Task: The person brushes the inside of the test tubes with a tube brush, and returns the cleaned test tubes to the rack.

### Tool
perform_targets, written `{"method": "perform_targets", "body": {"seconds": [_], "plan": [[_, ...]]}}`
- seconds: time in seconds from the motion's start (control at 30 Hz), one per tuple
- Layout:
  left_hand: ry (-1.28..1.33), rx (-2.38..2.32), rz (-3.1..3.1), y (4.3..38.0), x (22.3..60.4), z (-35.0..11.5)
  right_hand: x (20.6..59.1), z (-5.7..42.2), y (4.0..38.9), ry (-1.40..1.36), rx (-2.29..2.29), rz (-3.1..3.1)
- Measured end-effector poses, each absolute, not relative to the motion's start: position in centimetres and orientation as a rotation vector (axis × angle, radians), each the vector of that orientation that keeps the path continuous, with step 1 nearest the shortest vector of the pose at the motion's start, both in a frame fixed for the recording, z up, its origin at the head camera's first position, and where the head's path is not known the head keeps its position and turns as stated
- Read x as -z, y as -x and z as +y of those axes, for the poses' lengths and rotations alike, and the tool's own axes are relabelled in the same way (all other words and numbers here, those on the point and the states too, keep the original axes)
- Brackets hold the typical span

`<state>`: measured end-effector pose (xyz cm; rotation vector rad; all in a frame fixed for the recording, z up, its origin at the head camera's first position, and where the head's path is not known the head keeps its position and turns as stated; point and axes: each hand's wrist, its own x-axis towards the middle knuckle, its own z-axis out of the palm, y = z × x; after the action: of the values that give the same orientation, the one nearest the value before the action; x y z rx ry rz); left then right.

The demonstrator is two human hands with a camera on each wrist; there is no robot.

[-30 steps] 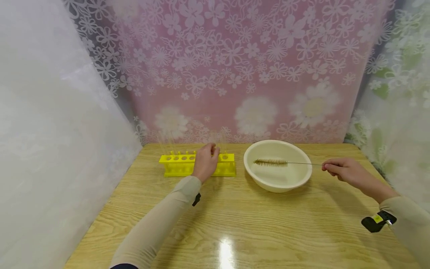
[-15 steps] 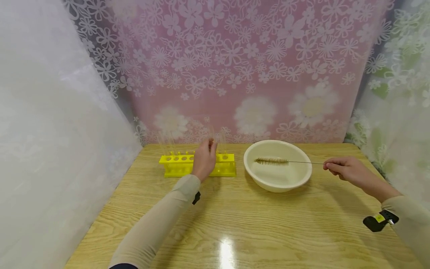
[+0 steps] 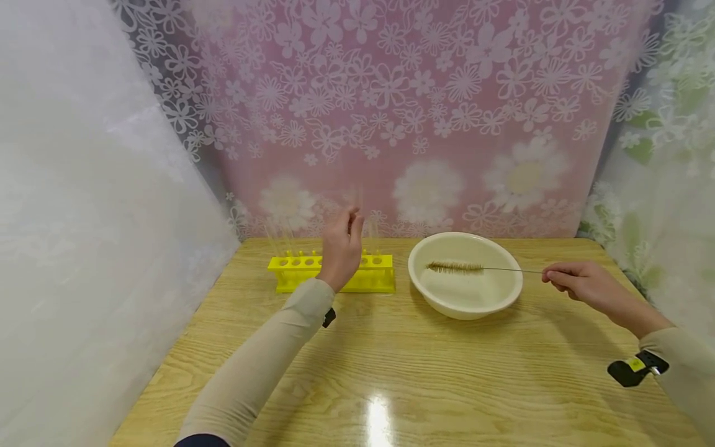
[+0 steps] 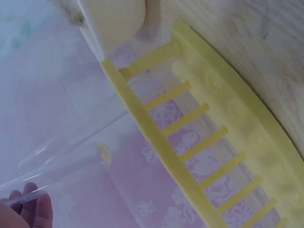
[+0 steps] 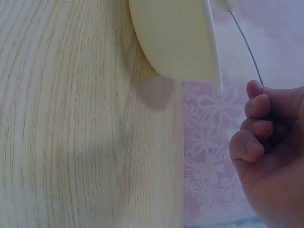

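Note:
In the head view my left hand (image 3: 342, 248) is raised over the yellow test tube rack (image 3: 365, 285), hiding part of its top bar. Its fingers pinch a clear test tube (image 4: 71, 168), whose lower end hangs free of the rack in the left wrist view. Other clear tubes (image 3: 287, 234) stand in the rack at its left and right ends. My right hand (image 3: 583, 288) pinches the thin twisted-wire handle of a test tube brush (image 3: 457, 267) between thumb and fingertips. The bristles point left, over the cream basin (image 3: 466, 309).
The rack and basin stand side by side near the back of the wooden table (image 3: 424, 379). A pink flowered curtain (image 3: 413, 93) hangs behind them. White sheeting (image 3: 100, 217) closes in the left, and a leaf-patterned sheet (image 3: 670, 186) the right.
My left hand has risen from the rack, lifting the test tube out of it. My right hand holds the brush over the basin almost still, with a slight shift right.

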<state>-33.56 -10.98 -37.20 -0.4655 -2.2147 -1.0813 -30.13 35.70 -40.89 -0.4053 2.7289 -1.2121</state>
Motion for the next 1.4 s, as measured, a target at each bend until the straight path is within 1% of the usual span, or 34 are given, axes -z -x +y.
{"method": "perform_targets", "body": {"seconds": [0.27, 0.37, 0.93, 1.4], "plan": [[0.663, 1.071, -2.348, 32.7, 38.4, -10.0, 40.7, 35.7, 29.9, 0.392, 1.215, 2.744], [0.701, 1.037, -2.414, 32.6, 39.0, -9.7, 40.6, 35.7, 29.8, 0.394, 1.222, 2.749], [0.646, 0.779, -2.737, 32.0, 41.6, -8.7, 39.8, 36.6, 29.8, 0.416, 1.188, 2.803], [0.638, 0.658, -2.740, 32.6, 42.8, -8.4, 38.9, 37.1, 29.3, 0.455, 1.236, 2.782]]}}
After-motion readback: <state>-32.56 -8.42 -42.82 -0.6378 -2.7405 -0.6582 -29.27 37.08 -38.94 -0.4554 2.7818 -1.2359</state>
